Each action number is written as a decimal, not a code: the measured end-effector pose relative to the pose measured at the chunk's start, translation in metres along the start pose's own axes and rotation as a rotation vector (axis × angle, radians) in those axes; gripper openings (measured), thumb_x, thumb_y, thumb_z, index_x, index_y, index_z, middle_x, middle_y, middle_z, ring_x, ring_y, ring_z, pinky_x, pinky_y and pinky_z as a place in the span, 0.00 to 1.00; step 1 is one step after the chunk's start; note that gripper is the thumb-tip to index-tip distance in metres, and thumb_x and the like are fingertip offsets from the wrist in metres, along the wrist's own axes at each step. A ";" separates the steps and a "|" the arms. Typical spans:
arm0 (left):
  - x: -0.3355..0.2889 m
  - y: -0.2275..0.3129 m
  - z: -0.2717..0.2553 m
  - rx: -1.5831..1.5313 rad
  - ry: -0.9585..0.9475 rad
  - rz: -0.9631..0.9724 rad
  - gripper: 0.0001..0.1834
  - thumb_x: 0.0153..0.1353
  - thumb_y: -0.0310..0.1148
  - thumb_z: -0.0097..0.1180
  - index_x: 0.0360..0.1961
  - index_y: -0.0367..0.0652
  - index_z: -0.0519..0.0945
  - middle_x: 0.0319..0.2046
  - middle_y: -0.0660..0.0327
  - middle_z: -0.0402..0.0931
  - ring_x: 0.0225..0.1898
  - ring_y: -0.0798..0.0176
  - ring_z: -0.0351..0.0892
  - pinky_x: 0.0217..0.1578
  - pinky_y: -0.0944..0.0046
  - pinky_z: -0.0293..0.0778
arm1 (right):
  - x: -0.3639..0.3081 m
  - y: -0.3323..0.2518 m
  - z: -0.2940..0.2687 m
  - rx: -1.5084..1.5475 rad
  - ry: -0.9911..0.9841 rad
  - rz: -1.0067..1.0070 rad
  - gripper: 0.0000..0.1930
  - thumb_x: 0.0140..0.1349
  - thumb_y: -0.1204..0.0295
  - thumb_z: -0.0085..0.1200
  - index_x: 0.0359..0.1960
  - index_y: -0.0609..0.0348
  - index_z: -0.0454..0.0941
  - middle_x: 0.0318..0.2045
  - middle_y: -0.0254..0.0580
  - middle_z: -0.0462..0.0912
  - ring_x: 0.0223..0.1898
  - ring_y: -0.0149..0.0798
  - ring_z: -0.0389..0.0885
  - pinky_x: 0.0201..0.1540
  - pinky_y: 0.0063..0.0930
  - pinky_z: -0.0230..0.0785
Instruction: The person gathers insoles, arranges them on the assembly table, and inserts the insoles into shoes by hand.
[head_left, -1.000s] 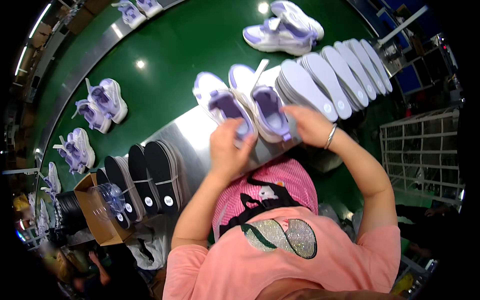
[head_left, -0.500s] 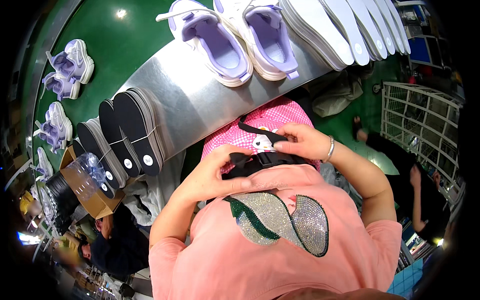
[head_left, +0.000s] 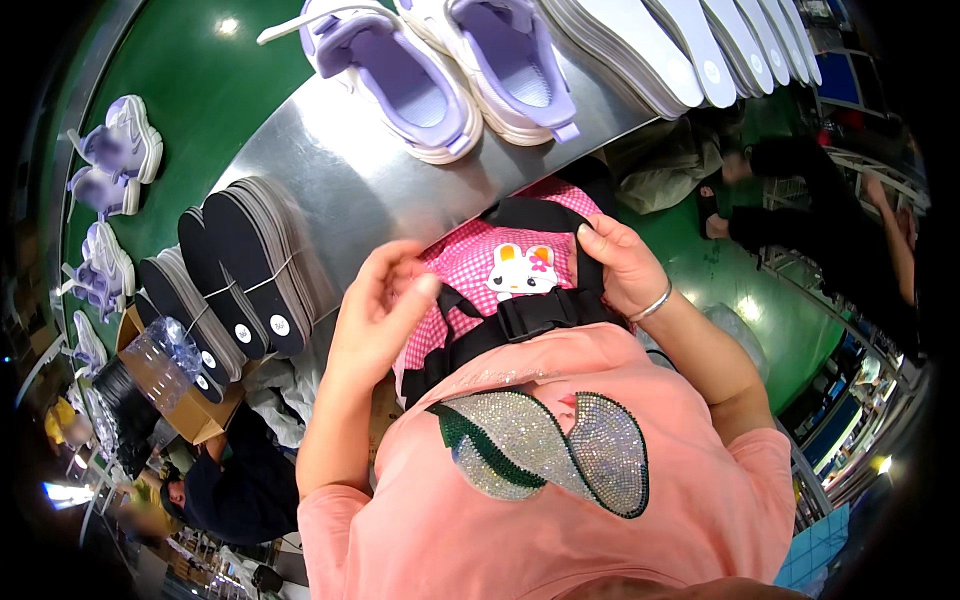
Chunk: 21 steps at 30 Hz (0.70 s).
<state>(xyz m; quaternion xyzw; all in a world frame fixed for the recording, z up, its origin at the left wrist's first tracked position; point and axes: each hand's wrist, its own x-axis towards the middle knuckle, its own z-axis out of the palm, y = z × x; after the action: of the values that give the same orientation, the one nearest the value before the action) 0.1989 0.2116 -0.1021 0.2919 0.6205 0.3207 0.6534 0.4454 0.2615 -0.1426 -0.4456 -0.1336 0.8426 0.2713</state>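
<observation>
A black strap with a plastic buckle (head_left: 541, 314) runs across my waist, over a pink checked apron (head_left: 462, 256) with a white rabbit patch (head_left: 519, 272). My right hand (head_left: 622, 268) pinches the loose black webbing strap (head_left: 588, 262) to the right of the patch. My left hand (head_left: 385, 302) is raised over the apron's left side, fingers apart and slightly curled, holding nothing. Below it, a short black strap end (head_left: 457, 301) lies against the apron. The buckle is fastened.
White and lilac sneakers (head_left: 415, 95) stand on the metal bench edge (head_left: 350, 160), between black insole stacks (head_left: 262, 262) and white insole stacks (head_left: 640, 50). More sneakers (head_left: 118, 150) sit on the green surface. Co-workers are at the far right (head_left: 850, 215) and lower left (head_left: 240, 485).
My left hand has let go of the strap and moved up and left. My right hand has shifted right with the webbing. The rabbit patch and buckle are now uncovered.
</observation>
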 end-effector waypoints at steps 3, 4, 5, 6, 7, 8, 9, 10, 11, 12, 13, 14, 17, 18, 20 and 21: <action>0.017 0.031 0.024 0.641 -0.214 0.325 0.28 0.43 0.36 0.61 0.45 0.37 0.69 0.33 0.58 0.72 0.35 0.64 0.70 0.39 0.66 0.65 | -0.003 -0.001 0.002 -0.046 0.044 -0.021 0.11 0.58 0.72 0.44 0.39 0.65 0.71 0.35 0.38 0.76 0.35 0.27 0.74 0.41 0.20 0.66; 0.016 0.032 0.034 0.677 -0.290 0.363 0.30 0.39 0.37 0.63 0.45 0.37 0.69 0.33 0.54 0.72 0.36 0.58 0.71 0.39 0.64 0.67 | -0.004 -0.002 0.001 -0.092 0.041 -0.042 0.10 0.58 0.71 0.45 0.37 0.65 0.71 0.33 0.37 0.76 0.33 0.25 0.74 0.39 0.19 0.66; 0.018 0.033 0.039 0.711 -0.435 0.384 0.30 0.38 0.36 0.64 0.45 0.38 0.70 0.33 0.54 0.72 0.36 0.57 0.72 0.38 0.64 0.67 | -0.005 -0.003 0.000 -0.138 0.036 -0.061 0.10 0.57 0.71 0.46 0.36 0.65 0.72 0.32 0.36 0.77 0.31 0.24 0.73 0.37 0.18 0.67; 0.020 0.030 0.040 0.715 -0.472 0.352 0.30 0.38 0.36 0.64 0.45 0.38 0.70 0.33 0.54 0.72 0.35 0.58 0.72 0.37 0.64 0.68 | -0.004 -0.003 -0.002 -0.134 0.037 -0.063 0.10 0.57 0.71 0.46 0.36 0.65 0.72 0.32 0.36 0.77 0.31 0.24 0.73 0.37 0.18 0.67; 0.021 0.025 0.042 0.720 -0.513 0.320 0.30 0.38 0.35 0.64 0.45 0.38 0.70 0.33 0.55 0.72 0.35 0.60 0.72 0.37 0.65 0.68 | -0.005 0.001 -0.005 -0.194 0.051 -0.053 0.09 0.57 0.71 0.47 0.34 0.64 0.72 0.29 0.34 0.76 0.29 0.22 0.72 0.34 0.16 0.66; 0.021 0.023 0.038 0.638 -0.494 0.268 0.29 0.39 0.34 0.64 0.45 0.38 0.70 0.31 0.56 0.73 0.33 0.62 0.72 0.35 0.66 0.68 | -0.005 0.004 -0.007 -0.254 0.063 -0.041 0.08 0.57 0.71 0.47 0.33 0.64 0.72 0.27 0.32 0.76 0.27 0.21 0.71 0.31 0.15 0.66; 0.020 0.023 0.030 0.556 -0.471 0.215 0.29 0.39 0.33 0.64 0.45 0.37 0.70 0.29 0.57 0.73 0.32 0.64 0.71 0.34 0.67 0.68 | -0.004 0.004 -0.007 -0.247 0.061 -0.040 0.08 0.57 0.71 0.47 0.33 0.64 0.72 0.27 0.32 0.76 0.27 0.21 0.71 0.31 0.15 0.66; 0.020 0.025 0.023 0.556 -0.439 0.121 0.27 0.39 0.32 0.64 0.43 0.36 0.71 0.24 0.62 0.71 0.28 0.70 0.69 0.30 0.69 0.67 | -0.002 0.003 -0.005 -0.297 0.051 -0.017 0.08 0.56 0.70 0.48 0.31 0.63 0.72 0.25 0.31 0.75 0.26 0.20 0.71 0.29 0.14 0.65; 0.019 0.032 0.016 0.472 -0.424 -0.085 0.25 0.40 0.30 0.64 0.42 0.36 0.72 0.21 0.65 0.69 0.26 0.74 0.67 0.28 0.71 0.65 | 0.001 0.002 -0.003 -0.347 0.037 0.006 0.07 0.56 0.70 0.48 0.29 0.63 0.72 0.23 0.29 0.74 0.24 0.19 0.70 0.27 0.14 0.65; 0.017 0.031 0.008 0.427 -0.450 -0.129 0.25 0.39 0.31 0.64 0.41 0.35 0.72 0.23 0.63 0.71 0.26 0.74 0.67 0.26 0.71 0.65 | 0.003 0.002 -0.002 -0.361 0.030 0.063 0.06 0.55 0.72 0.50 0.28 0.63 0.72 0.23 0.28 0.73 0.25 0.19 0.69 0.27 0.14 0.63; 0.013 0.030 0.000 0.381 -0.467 -0.171 0.25 0.39 0.32 0.65 0.40 0.34 0.72 0.25 0.61 0.73 0.26 0.74 0.68 0.23 0.71 0.65 | 0.008 0.002 -0.002 -0.358 0.016 0.069 0.06 0.55 0.72 0.50 0.28 0.63 0.72 0.23 0.28 0.73 0.25 0.19 0.69 0.27 0.14 0.63; 0.011 0.026 -0.007 0.382 -0.451 -0.177 0.25 0.39 0.32 0.65 0.40 0.34 0.72 0.25 0.61 0.73 0.26 0.74 0.68 0.23 0.71 0.65 | 0.015 0.004 -0.004 -0.444 -0.063 0.050 0.06 0.54 0.72 0.50 0.29 0.63 0.72 0.23 0.27 0.72 0.25 0.18 0.68 0.27 0.13 0.62; 0.001 0.017 -0.015 0.035 -0.379 -0.132 0.21 0.43 0.24 0.61 0.41 0.34 0.71 0.31 0.65 0.72 0.29 0.76 0.69 0.30 0.76 0.67 | 0.026 0.007 0.002 -0.537 -0.187 0.054 0.05 0.53 0.74 0.52 0.28 0.62 0.71 0.22 0.24 0.69 0.24 0.17 0.65 0.25 0.11 0.58; 0.001 0.015 -0.013 -0.010 -0.345 -0.106 0.20 0.44 0.23 0.60 0.41 0.34 0.71 0.32 0.64 0.72 0.31 0.75 0.69 0.32 0.76 0.68 | 0.028 0.006 0.000 -0.636 -0.215 0.081 0.04 0.53 0.74 0.52 0.28 0.61 0.71 0.22 0.24 0.69 0.24 0.17 0.65 0.25 0.11 0.58; -0.001 0.012 -0.010 -0.099 -0.288 -0.148 0.18 0.45 0.21 0.58 0.40 0.33 0.71 0.34 0.63 0.72 0.33 0.74 0.71 0.35 0.76 0.68 | 0.029 0.002 0.003 -0.786 -0.251 0.122 0.04 0.52 0.75 0.51 0.27 0.61 0.70 0.21 0.23 0.69 0.25 0.16 0.64 0.25 0.11 0.58; -0.002 0.014 -0.008 -0.159 -0.270 -0.166 0.16 0.45 0.21 0.58 0.38 0.34 0.72 0.33 0.64 0.71 0.33 0.73 0.71 0.36 0.75 0.68 | 0.029 0.002 0.006 -0.789 -0.263 0.127 0.04 0.52 0.75 0.51 0.27 0.61 0.70 0.21 0.23 0.69 0.25 0.16 0.64 0.25 0.11 0.58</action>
<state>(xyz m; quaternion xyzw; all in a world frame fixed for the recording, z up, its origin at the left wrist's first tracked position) 0.1903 0.2190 -0.0904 0.2275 0.5218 0.2714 0.7761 0.4270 0.2765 -0.1597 -0.4114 -0.4518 0.7916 0.0082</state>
